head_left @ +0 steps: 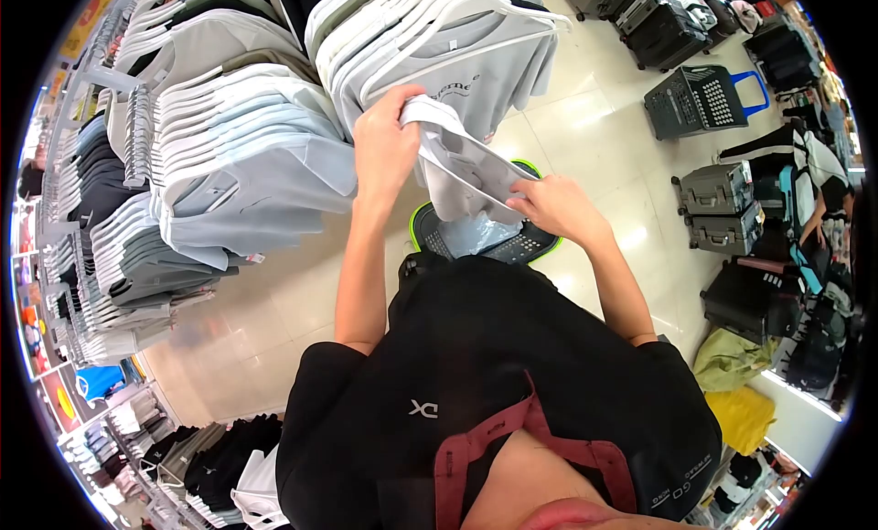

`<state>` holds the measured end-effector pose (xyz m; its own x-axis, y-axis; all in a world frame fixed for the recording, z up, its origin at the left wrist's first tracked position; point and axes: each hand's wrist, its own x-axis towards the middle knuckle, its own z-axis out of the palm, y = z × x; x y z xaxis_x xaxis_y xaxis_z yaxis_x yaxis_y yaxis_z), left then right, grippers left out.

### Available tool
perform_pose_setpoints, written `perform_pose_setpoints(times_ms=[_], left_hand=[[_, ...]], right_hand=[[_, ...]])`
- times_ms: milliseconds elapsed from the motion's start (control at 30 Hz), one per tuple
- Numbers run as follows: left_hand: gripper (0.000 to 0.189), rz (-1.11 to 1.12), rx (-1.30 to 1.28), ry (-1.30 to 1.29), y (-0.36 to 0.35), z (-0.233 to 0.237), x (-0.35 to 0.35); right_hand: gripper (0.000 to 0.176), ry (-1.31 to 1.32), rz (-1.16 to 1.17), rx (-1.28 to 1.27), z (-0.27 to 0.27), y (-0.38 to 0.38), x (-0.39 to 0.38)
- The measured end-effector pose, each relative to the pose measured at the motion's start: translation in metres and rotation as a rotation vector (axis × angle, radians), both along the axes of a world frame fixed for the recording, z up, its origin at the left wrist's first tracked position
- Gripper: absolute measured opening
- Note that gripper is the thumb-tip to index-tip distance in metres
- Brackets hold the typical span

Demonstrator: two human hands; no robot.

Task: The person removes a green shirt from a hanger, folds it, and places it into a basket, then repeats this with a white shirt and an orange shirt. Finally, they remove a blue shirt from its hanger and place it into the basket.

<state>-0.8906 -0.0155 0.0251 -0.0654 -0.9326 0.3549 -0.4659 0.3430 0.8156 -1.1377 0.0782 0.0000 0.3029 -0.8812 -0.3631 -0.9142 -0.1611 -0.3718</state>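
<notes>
My left hand [384, 146] grips the top of a light grey T-shirt [457, 169] in front of my chest. At the garment's lower edge my right hand [558, 205] pinches the fabric, with a white hanger partly inside the shirt. Under both hands a black basket with a green rim [540, 246] sits on the floor, holding a pale plastic bag [476, 233]. Just beyond my hands a rack of grey T-shirts on white hangers [439, 45] hangs close.
More racks of white, pale blue and grey shirts [229, 155] fill the left side. A dark basket with a blue handle [700, 96] stands on the tiled floor [594, 128] at the right. Suitcases [722, 205] and bags line the far right.
</notes>
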Motion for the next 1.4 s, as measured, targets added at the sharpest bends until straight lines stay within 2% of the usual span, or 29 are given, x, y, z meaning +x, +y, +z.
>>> perform_pose_setpoints(times_ms=[33,100,133,200,233,300,333,433,567,633,667,800,833,900,967,1033,1067,1133,1200,1333,1400], left_hand=[[0.030,-0.004,0.001,-0.002,0.000,0.001,-0.003],[0.037,-0.172,-0.101,-0.049,0.002,0.004,-0.012],[0.042,-0.240,-0.138,-0.058,0.004,0.005,-0.016],[0.041,-0.298,-0.094,-0.074,0.011,0.015,-0.027],[0.040,-0.353,-0.052,-0.089,0.014,0.020,-0.032],[0.041,-0.397,-0.034,-0.080,0.016,0.025,-0.037],[0.043,-0.433,-0.033,-0.071,0.015,0.028,-0.035],[0.047,-0.461,-0.020,-0.086,0.014,0.034,-0.021],[0.046,-0.424,-0.004,-0.088,0.014,0.018,-0.016],[0.039,-0.439,0.070,0.029,0.015,0.009,-0.018],[0.033,-0.427,0.141,-0.009,0.015,0.007,-0.018],[0.031,-0.385,0.121,-0.068,0.007,-0.041,-0.007],[0.031,-0.388,0.124,-0.067,0.003,-0.057,-0.002],[0.030,-0.287,0.129,-0.219,-0.007,-0.082,0.008],[0.028,-0.254,0.155,-0.192,-0.014,-0.091,0.014],[0.027,-0.088,0.158,-0.180,-0.021,-0.092,0.023],[0.026,-0.044,0.173,-0.126,-0.023,-0.083,0.026],[0.026,0.005,0.158,-0.054,-0.025,-0.065,0.029],[0.026,0.069,0.091,0.006,-0.027,-0.052,0.030],[0.023,0.049,0.142,0.091,-0.024,-0.033,0.023],[0.021,-0.025,0.141,0.307,-0.026,-0.033,0.019]], right_hand=[[0.035,-0.002,-0.004,0.001,0.002,0.003,0.002],[0.040,-0.299,-0.037,-0.539,0.008,0.006,0.008],[0.040,-0.300,-0.041,-0.540,0.015,0.003,0.014],[0.049,-0.539,-0.196,-0.742,0.038,-0.006,0.037],[0.049,-0.538,-0.208,-0.743,0.036,-0.013,0.041],[0.049,-0.504,-0.223,-0.432,0.033,-0.028,0.044],[0.049,-0.505,-0.230,-0.435,0.033,-0.031,0.042],[0.030,-0.565,-0.099,-0.388,0.037,-0.036,0.036],[0.022,-0.571,-0.065,-0.365,0.046,-0.039,0.029],[0.018,-0.712,-0.209,-0.389,0.052,-0.040,0.029],[0.016,-0.743,-0.226,-0.432,0.051,-0.042,0.029],[0.016,-0.866,-0.331,-0.554,0.055,-0.055,0.011],[0.016,-0.863,-0.334,-0.552,0.059,-0.055,0.006],[0.017,-0.850,-0.378,-0.664,0.074,-0.056,0.001],[0.018,-0.827,-0.416,-0.686,0.074,-0.059,-0.008],[0.018,-0.548,-0.455,-0.757,0.075,-0.059,-0.018],[0.018,-0.545,-0.456,-0.755,0.074,-0.059,-0.025],[0.019,-0.356,-0.471,-0.681,0.072,-0.058,-0.041],[0.020,-0.326,-0.451,-0.658,0.066,-0.058,-0.058],[0.023,-0.255,-0.459,-0.606,0.067,-0.053,-0.069],[0.023,-0.250,-0.476,-0.606,0.066,-0.053,-0.074]])
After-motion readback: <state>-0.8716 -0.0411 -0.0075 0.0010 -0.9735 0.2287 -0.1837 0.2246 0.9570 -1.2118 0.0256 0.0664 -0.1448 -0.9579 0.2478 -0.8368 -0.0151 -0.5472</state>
